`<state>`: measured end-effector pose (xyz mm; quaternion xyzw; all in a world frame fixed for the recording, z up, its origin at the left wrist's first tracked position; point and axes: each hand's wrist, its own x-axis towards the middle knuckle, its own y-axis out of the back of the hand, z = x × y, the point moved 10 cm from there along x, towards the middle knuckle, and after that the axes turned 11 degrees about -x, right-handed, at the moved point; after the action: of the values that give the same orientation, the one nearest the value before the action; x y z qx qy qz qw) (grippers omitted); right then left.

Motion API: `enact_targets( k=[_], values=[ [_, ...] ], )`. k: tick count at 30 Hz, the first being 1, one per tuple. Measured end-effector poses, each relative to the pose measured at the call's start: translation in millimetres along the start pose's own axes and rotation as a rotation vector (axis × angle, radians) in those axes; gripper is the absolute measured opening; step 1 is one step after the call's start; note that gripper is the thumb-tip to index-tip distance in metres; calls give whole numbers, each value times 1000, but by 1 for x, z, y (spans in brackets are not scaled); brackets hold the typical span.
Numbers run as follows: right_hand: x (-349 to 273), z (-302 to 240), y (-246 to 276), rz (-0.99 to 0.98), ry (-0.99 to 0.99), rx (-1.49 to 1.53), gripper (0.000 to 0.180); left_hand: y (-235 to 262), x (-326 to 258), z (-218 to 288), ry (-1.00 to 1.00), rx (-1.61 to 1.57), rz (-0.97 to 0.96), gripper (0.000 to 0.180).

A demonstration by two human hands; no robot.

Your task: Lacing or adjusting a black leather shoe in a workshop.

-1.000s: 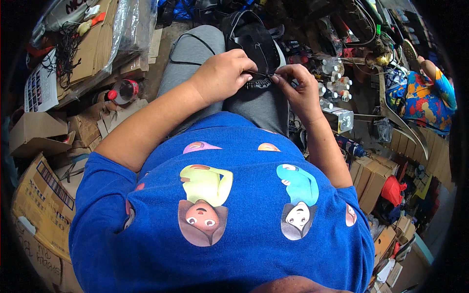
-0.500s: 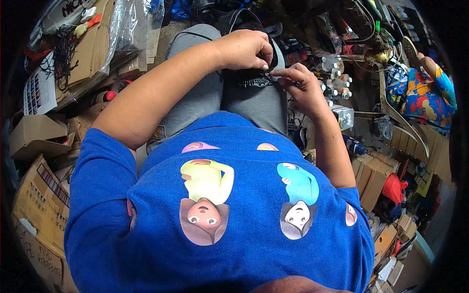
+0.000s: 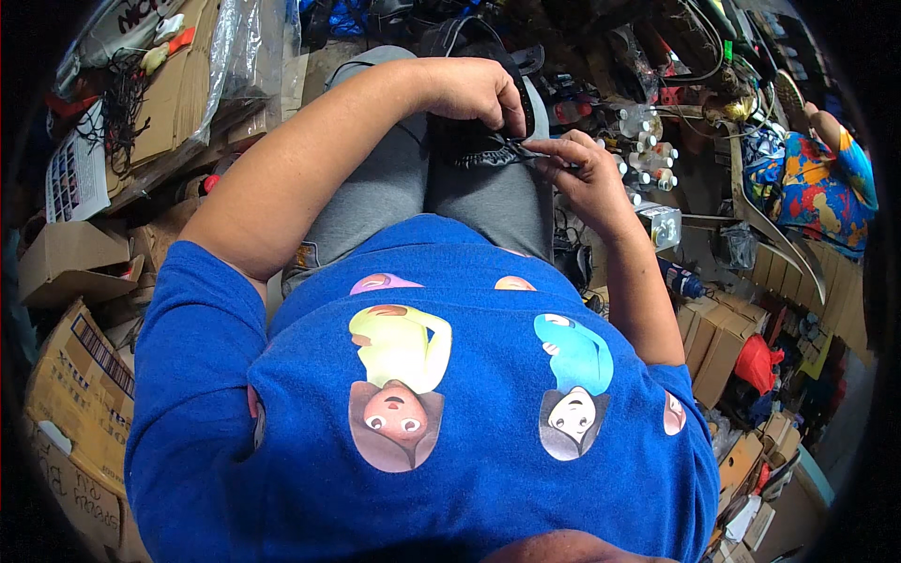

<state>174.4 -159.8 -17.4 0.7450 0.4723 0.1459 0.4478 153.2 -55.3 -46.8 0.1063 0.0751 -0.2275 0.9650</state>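
Seated, looking straight down over a blue printed shirt (image 3: 422, 422) and grey trousers (image 3: 394, 188). Left hand (image 3: 474, 94) up on the knees, fingers curled and clamped over a black shoe (image 3: 497, 89), thumb side pressing at its lower edge. Right hand (image 3: 584, 174) just beside it, thumb and forefinger pinched tight on a dark frilly strip (image 3: 488, 155) of black material lying across the lap, other fingers folded in. Strip stretched between the two hands, touching the shoe's edge; impossible to tell whether a needle or thread sits in that pinch. Both hands close together, nearly touching.

Off to the right, a cluster of small white-capped bottles (image 3: 643, 141) on the floor, near the right wrist. Farther right, another person in a bright patterned shirt (image 3: 821, 192), only partly in view. Cardboard boxes (image 3: 66, 375) stacked along the left, more brown boxes (image 3: 718, 333) low on the right, a red bag (image 3: 760, 361) beside them. Tangle of black cords (image 3: 117, 113) upper left on flattened cardboard.
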Motion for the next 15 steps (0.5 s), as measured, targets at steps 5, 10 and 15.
enact_targets(
  k=[5, 10, 15],
  values=[
    [2, -3, 4, 11, 5, 26, 25, -1, 0, 1, 0, -5, -25, 33],
    [7, -9, 8, -12, 25, -20, 26, 0, 2, -2, 0, -7, -9, 32],
    [13, -22, 9, -56, 89, -124, 28, 1, 5, -9, 13, -18, -29, 30]
  ],
)
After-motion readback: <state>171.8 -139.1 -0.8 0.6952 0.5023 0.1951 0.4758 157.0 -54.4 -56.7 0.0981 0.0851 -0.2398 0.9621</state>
